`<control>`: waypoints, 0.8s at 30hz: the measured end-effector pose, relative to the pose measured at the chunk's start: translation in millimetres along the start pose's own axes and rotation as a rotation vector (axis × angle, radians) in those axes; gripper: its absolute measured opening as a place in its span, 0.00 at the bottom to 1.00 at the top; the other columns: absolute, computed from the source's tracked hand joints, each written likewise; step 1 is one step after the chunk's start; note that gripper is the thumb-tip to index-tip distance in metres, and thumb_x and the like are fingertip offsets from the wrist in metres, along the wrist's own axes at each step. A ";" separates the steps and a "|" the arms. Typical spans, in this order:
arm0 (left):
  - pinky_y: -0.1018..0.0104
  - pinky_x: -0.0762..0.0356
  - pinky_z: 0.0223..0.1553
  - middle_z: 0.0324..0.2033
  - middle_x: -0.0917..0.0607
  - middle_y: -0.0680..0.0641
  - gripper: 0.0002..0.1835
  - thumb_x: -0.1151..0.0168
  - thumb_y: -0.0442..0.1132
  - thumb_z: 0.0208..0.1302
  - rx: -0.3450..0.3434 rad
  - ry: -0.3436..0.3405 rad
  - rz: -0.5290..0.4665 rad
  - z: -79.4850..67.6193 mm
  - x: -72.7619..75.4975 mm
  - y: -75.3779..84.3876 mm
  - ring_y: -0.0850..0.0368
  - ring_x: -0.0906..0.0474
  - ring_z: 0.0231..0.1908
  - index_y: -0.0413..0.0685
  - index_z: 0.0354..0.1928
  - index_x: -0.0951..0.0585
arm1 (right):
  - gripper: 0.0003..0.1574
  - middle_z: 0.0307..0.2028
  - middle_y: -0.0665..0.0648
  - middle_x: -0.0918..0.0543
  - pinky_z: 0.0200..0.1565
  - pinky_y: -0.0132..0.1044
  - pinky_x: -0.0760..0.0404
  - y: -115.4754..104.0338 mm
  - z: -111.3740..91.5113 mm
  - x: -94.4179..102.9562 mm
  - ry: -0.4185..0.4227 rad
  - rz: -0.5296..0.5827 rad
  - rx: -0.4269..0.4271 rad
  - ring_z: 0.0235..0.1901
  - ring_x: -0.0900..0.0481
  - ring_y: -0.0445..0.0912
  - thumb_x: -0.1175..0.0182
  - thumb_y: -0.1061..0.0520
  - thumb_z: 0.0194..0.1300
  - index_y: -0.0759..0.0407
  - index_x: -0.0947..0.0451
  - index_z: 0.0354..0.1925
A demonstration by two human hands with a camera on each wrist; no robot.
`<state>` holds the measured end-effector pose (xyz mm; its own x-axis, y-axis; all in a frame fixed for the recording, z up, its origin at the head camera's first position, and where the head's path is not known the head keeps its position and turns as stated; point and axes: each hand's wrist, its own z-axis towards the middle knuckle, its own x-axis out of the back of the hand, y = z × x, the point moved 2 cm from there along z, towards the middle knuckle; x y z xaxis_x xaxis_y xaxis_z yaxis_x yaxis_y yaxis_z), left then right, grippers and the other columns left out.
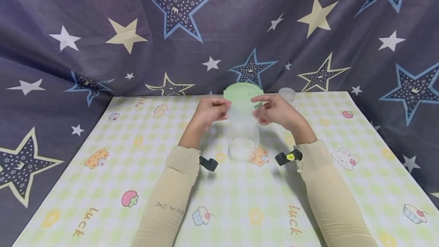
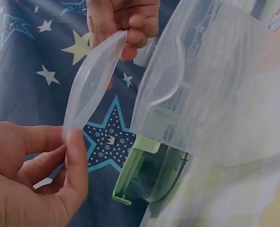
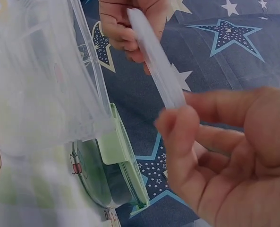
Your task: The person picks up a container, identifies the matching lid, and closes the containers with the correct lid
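Note:
Between my two hands is a thin, frosted plastic lid [image 2: 93, 80], seen almost edge-on in both wrist views. My left hand [image 1: 213, 110] pinches one end between thumb and fingers. At the opposite end, the thumb and fingers of my right hand [image 1: 276, 113] grip its edge. Below the hands on the table stands a stack of clear plastic containers [image 1: 244, 146], nested in one another as the left wrist view shows. Just behind them sits a container with a green lid [image 1: 240, 91], its side see-through in the right wrist view.
A small translucent tub [image 1: 287, 94] stands at the table's back edge, right of the green lid. The table wears a checked cloth [image 1: 103, 190] with printed cartoons. A dark curtain with stars [image 1: 219, 18] hangs right behind the table.

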<state>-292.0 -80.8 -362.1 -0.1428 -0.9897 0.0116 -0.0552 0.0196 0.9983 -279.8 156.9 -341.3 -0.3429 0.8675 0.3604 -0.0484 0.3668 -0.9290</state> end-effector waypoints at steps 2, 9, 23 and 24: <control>0.69 0.14 0.30 0.39 0.13 0.43 0.14 0.34 0.31 0.70 0.011 -0.013 0.036 -0.2 -1.1 -0.6 0.59 0.20 0.27 0.29 0.53 0.16 | 0.34 0.34 0.63 0.16 0.36 0.41 0.12 1.0 -0.3 -1.7 -0.045 -0.002 -0.012 0.29 0.16 0.48 0.35 0.66 0.68 0.61 0.29 0.70; 0.68 0.13 0.32 0.39 0.13 0.44 0.14 0.33 0.32 0.69 -0.004 -0.050 0.065 -1.8 -4.8 -0.1 0.58 0.21 0.28 0.31 0.53 0.15 | 0.28 0.32 0.62 0.20 0.34 0.43 0.11 4.9 1.4 -1.8 -0.068 0.004 -0.021 0.25 0.17 0.48 0.38 0.65 0.71 0.64 0.28 0.67; 0.65 0.13 0.35 0.41 0.15 0.45 0.15 0.34 0.32 0.70 -0.024 -0.053 0.102 -2.3 -4.4 2.3 0.51 0.20 0.33 0.47 0.57 0.15 | 0.25 0.37 0.64 0.21 0.35 0.42 0.11 2.6 3.9 1.3 0.008 0.116 -0.010 0.27 0.18 0.47 0.41 0.67 0.72 0.69 0.30 0.65; 0.65 0.13 0.34 0.41 0.15 0.45 0.15 0.34 0.33 0.70 -0.027 -0.050 0.106 -2.3 -4.1 2.4 0.51 0.20 0.33 0.46 0.57 0.15 | 0.24 0.37 0.64 0.20 0.35 0.41 0.11 2.7 3.9 1.3 0.012 0.113 -0.007 0.27 0.18 0.47 0.41 0.67 0.72 0.69 0.30 0.64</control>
<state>-289.3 -77.0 -359.6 -0.1960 -0.9739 0.1145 -0.0104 0.1188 0.9929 -284.0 157.7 -343.6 -0.3343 0.9075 0.2544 -0.0037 0.2687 -0.9632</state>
